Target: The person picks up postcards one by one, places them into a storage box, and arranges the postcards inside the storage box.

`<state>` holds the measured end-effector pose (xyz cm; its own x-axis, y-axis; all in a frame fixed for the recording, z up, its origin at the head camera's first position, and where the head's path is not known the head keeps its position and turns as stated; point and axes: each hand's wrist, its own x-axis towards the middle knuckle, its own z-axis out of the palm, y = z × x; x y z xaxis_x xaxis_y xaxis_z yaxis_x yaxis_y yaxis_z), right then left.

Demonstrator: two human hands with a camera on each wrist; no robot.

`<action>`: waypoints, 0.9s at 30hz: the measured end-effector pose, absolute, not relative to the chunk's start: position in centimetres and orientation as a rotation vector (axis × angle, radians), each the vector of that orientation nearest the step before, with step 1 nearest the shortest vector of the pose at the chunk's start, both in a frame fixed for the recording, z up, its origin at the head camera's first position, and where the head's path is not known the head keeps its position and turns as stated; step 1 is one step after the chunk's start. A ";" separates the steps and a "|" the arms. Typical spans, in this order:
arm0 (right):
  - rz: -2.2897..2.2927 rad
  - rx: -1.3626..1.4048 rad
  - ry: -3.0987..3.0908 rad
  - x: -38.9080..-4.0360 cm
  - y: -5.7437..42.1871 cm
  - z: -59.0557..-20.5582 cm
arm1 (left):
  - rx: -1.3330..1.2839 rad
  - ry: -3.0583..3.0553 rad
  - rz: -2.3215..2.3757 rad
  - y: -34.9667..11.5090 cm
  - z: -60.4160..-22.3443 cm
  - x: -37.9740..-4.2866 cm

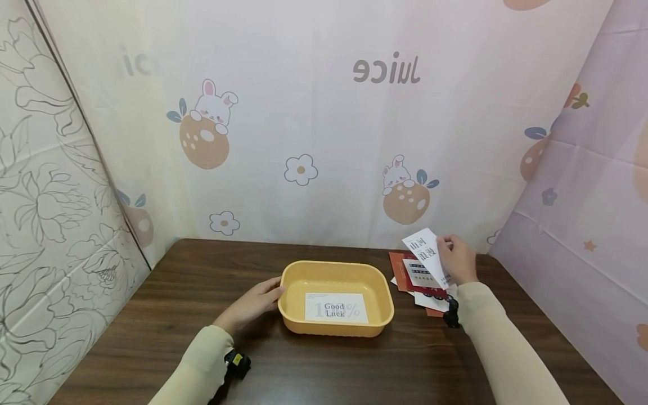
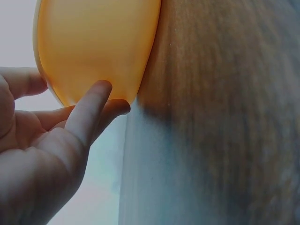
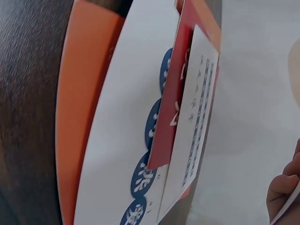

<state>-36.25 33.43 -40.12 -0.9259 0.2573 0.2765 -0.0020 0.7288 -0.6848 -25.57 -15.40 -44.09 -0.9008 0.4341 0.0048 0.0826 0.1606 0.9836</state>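
My left hand [image 1: 257,302] lies against the left end of a yellow plastic basin [image 1: 385,306], its fingers [image 2: 89,112] extended along the outer wall and rim. Inside the basin lies a white card [image 1: 314,315] printed "Good Luck" over a pale "100%". At the right, my right hand [image 1: 458,260] pinches the edge of a white card [image 1: 422,247] with dark Chinese characters, tilted up above a loose pile. That pile [image 1: 407,275] holds orange, red and white cards; in the right wrist view a white card with blue ovals [image 3: 117,108] lies beneath a red card [image 3: 164,131].
Everything stands on a dark brown wooden table [image 1: 202,281]. A pale curtain [image 1: 304,112] with rabbit and fruit prints hangs behind its back edge, and a flower-patterned cloth [image 1: 45,185] hangs at the left. Black camera straps [image 1: 237,364] are on the wrists.
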 end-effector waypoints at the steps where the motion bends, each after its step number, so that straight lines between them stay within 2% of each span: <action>1: 1.019 -0.183 -2.580 -36.2 33.2 -40.0 | 0.497 2.162 1.804 -15.4 -44.1 -25.6; 27: 0.827 0.361 -2.574 -36.1 26.4 -36.7 | 0.486 2.160 1.792 -15.4 -43.9 -25.4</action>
<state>-36.14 26.44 -36.73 -0.8819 -0.1172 0.4567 -0.3613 0.7902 -0.4949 -25.37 -15.44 -43.93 -0.9004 0.4350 -0.0088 0.0717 0.1683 0.9831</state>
